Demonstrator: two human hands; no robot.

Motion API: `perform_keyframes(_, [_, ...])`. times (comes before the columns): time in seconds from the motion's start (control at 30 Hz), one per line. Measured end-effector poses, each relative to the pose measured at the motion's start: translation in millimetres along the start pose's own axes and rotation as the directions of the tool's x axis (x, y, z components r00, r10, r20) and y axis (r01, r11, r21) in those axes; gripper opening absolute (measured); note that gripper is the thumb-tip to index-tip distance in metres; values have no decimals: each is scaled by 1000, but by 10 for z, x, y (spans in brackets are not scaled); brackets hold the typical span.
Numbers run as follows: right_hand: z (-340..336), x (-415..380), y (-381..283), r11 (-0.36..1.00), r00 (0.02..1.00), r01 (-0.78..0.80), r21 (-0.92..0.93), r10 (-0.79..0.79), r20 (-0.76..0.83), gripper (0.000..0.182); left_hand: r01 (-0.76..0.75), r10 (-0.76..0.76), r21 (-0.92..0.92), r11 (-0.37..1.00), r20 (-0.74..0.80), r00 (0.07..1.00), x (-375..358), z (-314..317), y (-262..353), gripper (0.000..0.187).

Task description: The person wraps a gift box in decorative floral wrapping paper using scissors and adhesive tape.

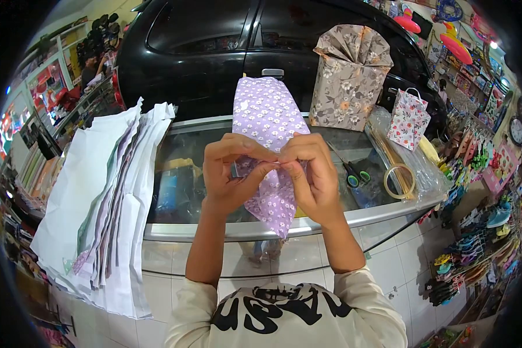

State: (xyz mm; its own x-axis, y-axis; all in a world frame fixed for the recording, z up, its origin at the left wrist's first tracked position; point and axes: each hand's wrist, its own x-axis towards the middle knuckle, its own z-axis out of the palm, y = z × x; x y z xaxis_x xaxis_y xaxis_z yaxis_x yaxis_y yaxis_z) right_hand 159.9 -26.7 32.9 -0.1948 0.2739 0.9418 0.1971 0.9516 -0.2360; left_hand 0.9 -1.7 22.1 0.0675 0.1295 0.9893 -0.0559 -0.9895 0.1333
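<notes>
- Two bare hands meet over the purple floral wrapping paper point(267, 110); left hand point(223, 187) and right hand point(315, 177) bring thumbs and forefingers together. Whether they pinch a thin edge or scrap between them, I cannot tell.
- The purple paper lies over the glass-topped counter point(177, 233), its lower point reaching the metal front rim. Slick glass could let it skate if one hand pulls harder.
- Uneven tugging at the fingertips could tear or wrinkle it, since it looks thin; a forearm brushing that low point could crease it.
- Green-and-black scissors point(354, 174) lie near the right hand, blades pointing away from the person; a careless sideways sweep could knock them, or the tape roll point(387, 181) beyond.
- White-backed paper sheets point(98, 168) hang past the front edge on the left; their own weight, or a bumped elbow, might drag them floorward.
- One tall floral-wrapped parcel point(345, 87) stands behind; a jolt to the counter could topple it.
</notes>
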Motion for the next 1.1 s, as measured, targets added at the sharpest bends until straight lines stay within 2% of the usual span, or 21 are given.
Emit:
perform_keyframes(0.13, [-68, 58, -39, 1000, 998, 5, -3, -5, 56, 14, -54, 53, 22, 998, 40, 998, 33, -18, -23, 46])
perform_keyframes(0.27, [-96, 53, -13, 1000, 998, 0, -8, 0, 66, 13, 2, -3, 13, 1000, 40, 999, 25, 2, -14, 45])
perform_keyframes(0.37, [-65, 74, 12, 988, 996, 76, -137, -68, 65, 14, 58, -58, 11, 998, 16, 998, 17, 11, 9, 41])
perform_keyframes(0.43, [-19, 34, 48, 991, 997, 80, -104, -78, 18, 15, 95, -96, 37, 995, 37, 995, 34, -7, 32, 38])
perform_keyframes(0.53, [-18, 17, 109, 982, 984, 175, -75, -176, -9, 17, 94, -129, 356, 930, 77, 989, 158, -37, 139, 29])
perform_keyframes(0.6, [-31, 41, 103, 973, 975, 220, -73, -221, 4, 19, -14, -58, 376, 927, 178, 982, 144, -117, 49, 25])
perform_keyframes(0.63, [-35, 68, 62, 973, 976, 219, -78, -218, 18, 20, -64, -27, 382, 922, 230, 973, 131, -149, 25, 24])
perform_keyframes(0.83, [-141, 71, 81, 945, 947, 311, -98, -300, 111, 20, 82, -182, 340, 937, 275, 944, 129, -190, 28, 22])
perform_keyframes(1.0, [-231, 29, 97, 933, 914, 352, -76, -325, 244, 22, 74, -177, 300, 951, 332, 926, 160, -257, 10, 24])
perform_keyframes(1.07, [-232, -2, 96, 931, 910, 353, -90, -319, 263, 22, 89, -191, 285, 954, 355, 915, 177, -267, 24, 26])
perform_keyframes(1.1, [-233, -9, 76, 957, 942, 272, -103, -243, 233, 21, 97, -199, 281, 955, 362, 911, 180, -279, 12, 27])
